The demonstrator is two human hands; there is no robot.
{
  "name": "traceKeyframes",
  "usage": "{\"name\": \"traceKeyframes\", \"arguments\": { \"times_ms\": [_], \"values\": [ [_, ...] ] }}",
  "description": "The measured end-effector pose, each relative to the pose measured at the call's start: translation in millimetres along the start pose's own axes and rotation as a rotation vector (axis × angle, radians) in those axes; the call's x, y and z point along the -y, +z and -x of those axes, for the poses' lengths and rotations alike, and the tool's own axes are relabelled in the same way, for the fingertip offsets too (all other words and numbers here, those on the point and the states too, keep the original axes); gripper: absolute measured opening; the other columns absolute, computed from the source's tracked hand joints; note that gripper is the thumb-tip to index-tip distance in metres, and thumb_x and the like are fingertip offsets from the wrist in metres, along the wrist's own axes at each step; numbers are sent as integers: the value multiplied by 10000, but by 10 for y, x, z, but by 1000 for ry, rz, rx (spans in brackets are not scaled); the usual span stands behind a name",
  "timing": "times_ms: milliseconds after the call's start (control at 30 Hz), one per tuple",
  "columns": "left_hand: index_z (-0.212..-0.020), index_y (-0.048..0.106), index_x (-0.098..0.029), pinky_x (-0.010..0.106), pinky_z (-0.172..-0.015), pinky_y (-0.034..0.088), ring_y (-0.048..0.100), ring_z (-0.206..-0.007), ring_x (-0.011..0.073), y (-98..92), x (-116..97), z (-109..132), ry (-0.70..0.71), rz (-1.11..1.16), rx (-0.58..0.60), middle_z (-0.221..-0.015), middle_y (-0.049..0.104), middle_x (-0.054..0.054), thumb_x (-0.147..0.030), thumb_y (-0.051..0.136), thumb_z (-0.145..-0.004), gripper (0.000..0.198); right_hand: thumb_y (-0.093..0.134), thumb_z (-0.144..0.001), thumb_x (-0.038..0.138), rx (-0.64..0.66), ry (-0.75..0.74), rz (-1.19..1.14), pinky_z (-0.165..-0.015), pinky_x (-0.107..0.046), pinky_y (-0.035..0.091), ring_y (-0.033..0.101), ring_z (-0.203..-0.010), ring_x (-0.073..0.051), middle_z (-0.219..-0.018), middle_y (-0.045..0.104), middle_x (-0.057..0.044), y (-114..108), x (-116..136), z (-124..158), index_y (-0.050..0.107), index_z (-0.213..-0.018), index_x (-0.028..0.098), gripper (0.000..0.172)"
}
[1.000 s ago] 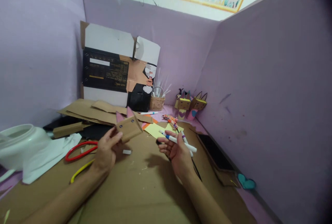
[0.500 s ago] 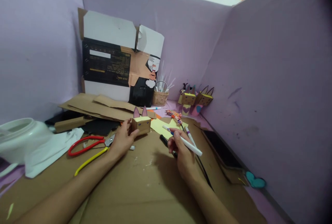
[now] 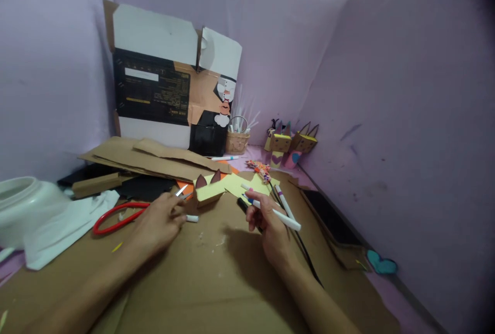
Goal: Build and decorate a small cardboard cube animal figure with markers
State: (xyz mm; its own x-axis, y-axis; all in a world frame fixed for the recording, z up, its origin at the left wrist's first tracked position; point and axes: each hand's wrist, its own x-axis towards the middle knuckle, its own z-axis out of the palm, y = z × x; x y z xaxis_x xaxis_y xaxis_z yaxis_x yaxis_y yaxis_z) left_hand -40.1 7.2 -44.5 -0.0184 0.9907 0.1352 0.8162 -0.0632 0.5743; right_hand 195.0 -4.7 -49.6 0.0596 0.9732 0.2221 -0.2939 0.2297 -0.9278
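Brown cardboard box with yellow top and dark pointed ears (image 3: 211,192): resting at two o'clock from our left hand (image 3: 164,216). That hand is reaching over red-handled metal scissors (image 3: 135,204), grip untellable. Our right hand (image 3: 273,228) is gripping a white blue-tipped marker (image 3: 288,219). We are judging ears and top finished; remaining work is not showing.

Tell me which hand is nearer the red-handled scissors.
Left. The left hand is over the red-handled scissors, hiding their middle; grip unclear. The right hand is well off to their right, holding a white marker.
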Motion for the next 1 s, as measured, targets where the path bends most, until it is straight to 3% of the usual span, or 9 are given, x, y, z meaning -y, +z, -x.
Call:
{"name": "traceKeyframes", "arguments": {
  "times_ms": [133, 300, 533, 767, 1000],
  "values": [
    [-791, 649, -211, 374, -809, 418, 562, -917, 272, 102, -41, 16, 107, -30, 109, -933, 604, 73, -197, 541, -707, 138, 501, -834, 560, 51, 73, -2, -418, -187, 355, 447, -462, -84, -513, 508, 10, 16, -37, 20, 715, -779, 134, 479],
    [-775, 592, -189, 325, -697, 422, 568, -761, 222, 146, -188, 103, 145, 98, 186, -782, 615, 50, -288, 468, -791, 159, 611, -735, 389, 97, 182, -53, -375, -174, 310, 392, -413, -75, -466, 469, 52, 47, -48, 20, 615, -699, 166, 226],
    [-822, 589, -180, 244, -595, 408, 524, -658, 156, 104, -351, 240, 151, 317, 299, -705, 581, -6, -393, 446, -804, 258, 584, -750, 336, 181, 191, -11, -384, -177, 311, 403, -416, -78, -467, 488, 56, 59, -40, 67, 541, -662, 176, 188],
    [-800, 606, -173, 249, -611, 384, 508, -681, 156, 154, -369, 276, 190, 423, 306, -721, 583, -5, -332, 488, -788, 199, 577, -753, 345, 250, 192, 85, -394, -183, 322, 416, -408, -77, -474, 507, 52, 68, -28, 105, 532, -669, 176, 194],
    [-749, 612, -171, 226, -558, 346, 486, -607, 126, 146, -428, 323, 327, 363, 219, -642, 553, -25, -325, 478, -828, 220, 578, -768, 375, 276, 273, 74, -355, -168, 322, 438, -374, -72, -490, 551, 49, 111, -65, 133, 512, -697, 187, 211]
  ]
}}
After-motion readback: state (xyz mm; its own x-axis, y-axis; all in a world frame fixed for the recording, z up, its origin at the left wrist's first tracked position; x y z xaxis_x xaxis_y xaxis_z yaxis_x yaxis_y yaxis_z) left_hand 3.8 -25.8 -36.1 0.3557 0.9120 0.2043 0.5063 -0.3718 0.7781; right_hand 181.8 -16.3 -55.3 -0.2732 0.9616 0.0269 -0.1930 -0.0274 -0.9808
